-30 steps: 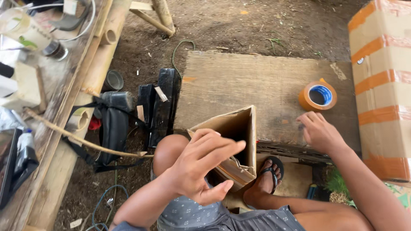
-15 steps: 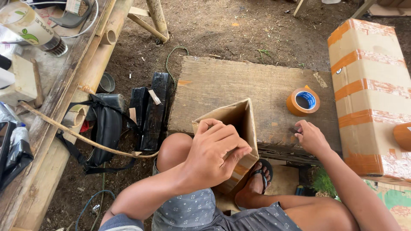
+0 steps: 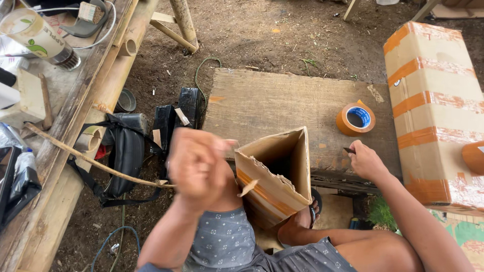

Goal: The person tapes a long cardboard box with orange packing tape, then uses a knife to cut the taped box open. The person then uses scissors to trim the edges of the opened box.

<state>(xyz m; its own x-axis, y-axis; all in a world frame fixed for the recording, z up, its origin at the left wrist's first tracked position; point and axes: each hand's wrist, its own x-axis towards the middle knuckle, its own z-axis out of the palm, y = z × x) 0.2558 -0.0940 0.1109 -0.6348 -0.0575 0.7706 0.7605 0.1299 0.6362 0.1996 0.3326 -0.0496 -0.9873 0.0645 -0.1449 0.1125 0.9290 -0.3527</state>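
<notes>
An open brown cardboard box with a torn rim and orange tape stands tilted between my legs, against a wooden board. My left hand is motion-blurred, just left of the box and off it, with its fingers curled into a fist; nothing clear shows in it. A small torn cardboard sliver sticks out at the box's near rim. My right hand rests on the board's near edge and pinches a small dark object. An orange tape roll lies on the board just beyond that hand.
A large taped cardboard box stands at the right. A black bag and dark cases lie on the dirt to the left. A bamboo bench with a cup, cables and tools runs along the left edge.
My left hand has come off the top of the box and pulled left, now blurred. My right hand stays at the board's near edge, below the tape roll.
</notes>
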